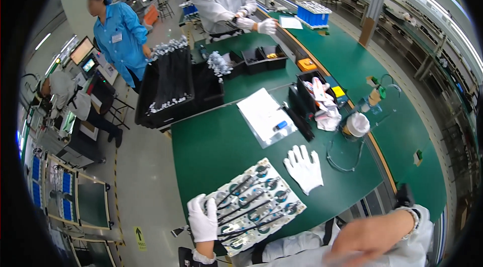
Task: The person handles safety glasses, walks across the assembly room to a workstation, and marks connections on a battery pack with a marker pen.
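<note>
A white panel (278, 182) lies tilted on the green bench before me, set with rows of round teal-and-metal parts and crossed by several black cables (245, 211). My left hand (204, 220), in a white glove, is at the panel's left edge with its fingers bent; the edge and cables beside it are partly covered by it. A small connector (177, 232) sticks out to the left of that hand. My right hand (363, 241) is bare and blurred by motion, low on the right over my lap, away from the panel. An empty white glove (304, 169) lies flat beyond the panel.
Black bins (166, 86) of cables stand at the far left. A paper sheet (265, 116) with a blue item lies mid-bench. A black box (300, 86) of packets and a white-topped cup (356, 126) stand right, near a thin looped tube (347, 169). Co-workers stand beyond.
</note>
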### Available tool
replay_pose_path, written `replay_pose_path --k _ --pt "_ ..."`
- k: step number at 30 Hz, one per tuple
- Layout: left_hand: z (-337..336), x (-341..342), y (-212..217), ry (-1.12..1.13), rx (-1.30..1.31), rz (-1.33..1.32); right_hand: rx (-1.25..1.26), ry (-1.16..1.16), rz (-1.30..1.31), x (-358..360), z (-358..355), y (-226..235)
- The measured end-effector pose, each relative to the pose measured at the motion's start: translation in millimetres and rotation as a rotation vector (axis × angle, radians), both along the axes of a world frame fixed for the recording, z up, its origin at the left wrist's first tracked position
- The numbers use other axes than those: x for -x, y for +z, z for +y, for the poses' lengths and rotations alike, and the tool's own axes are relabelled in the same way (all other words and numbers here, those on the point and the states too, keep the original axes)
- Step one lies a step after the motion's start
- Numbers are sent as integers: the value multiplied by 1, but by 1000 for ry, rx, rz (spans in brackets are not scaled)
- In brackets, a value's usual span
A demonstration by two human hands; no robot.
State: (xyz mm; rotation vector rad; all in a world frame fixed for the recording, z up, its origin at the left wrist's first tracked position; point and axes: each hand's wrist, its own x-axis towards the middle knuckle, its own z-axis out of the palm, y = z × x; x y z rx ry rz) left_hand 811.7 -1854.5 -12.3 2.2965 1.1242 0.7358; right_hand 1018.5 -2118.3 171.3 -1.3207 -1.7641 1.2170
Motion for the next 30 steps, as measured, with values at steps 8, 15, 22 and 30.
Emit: replay_pose_path --k 8,15,22,30 --pt "5 2 -2 5 111 -49 1885 -359 -44 8 -231 -162" --pt "14 2 2 33 77 51 744 -998 307 72 -264 -89" --pt "15 -2 -12 -219 -53 121 1738 -1353 -369 193 -402 -163" --pt "34 11 -15 -182 14 302 1576 -1117 1893 295 -329 -215"
